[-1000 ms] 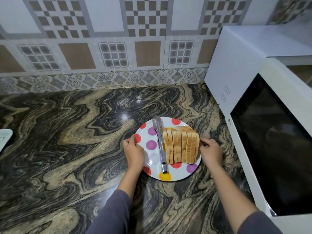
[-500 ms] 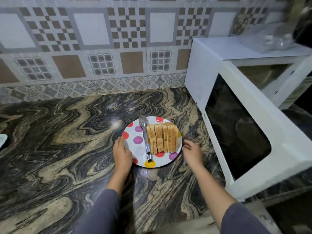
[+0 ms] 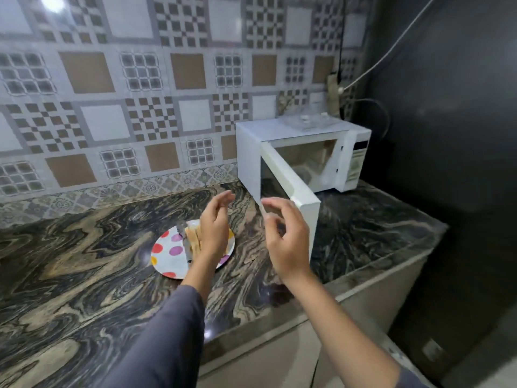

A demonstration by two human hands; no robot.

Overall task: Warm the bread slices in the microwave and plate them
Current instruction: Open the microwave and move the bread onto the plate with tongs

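Observation:
A white plate with coloured dots [image 3: 167,257] lies on the marbled counter. Bread slices [image 3: 194,239] stand in a row on it, with metal tongs [image 3: 184,242] lying beside them on the left. My left hand [image 3: 214,228] hovers in the air above the bread, fingers relaxed, holding nothing, and hides part of the slices. My right hand [image 3: 288,239] is raised in front of the microwave door, fingers loosely curled, empty. The white microwave [image 3: 279,135] stands at the back right with its door [image 3: 288,189] swung open toward me.
The dark marbled counter [image 3: 84,275] stretches left and toward me. A patterned tile wall [image 3: 126,93] rises behind. A clear object [image 3: 307,120] sits on top of the microwave. Cables and a socket [image 3: 335,88] are on the wall by a dark side wall.
Both hands have let go of the plate's rim and risen into the air. The view has pulled back and up, so the plate looks farther away.

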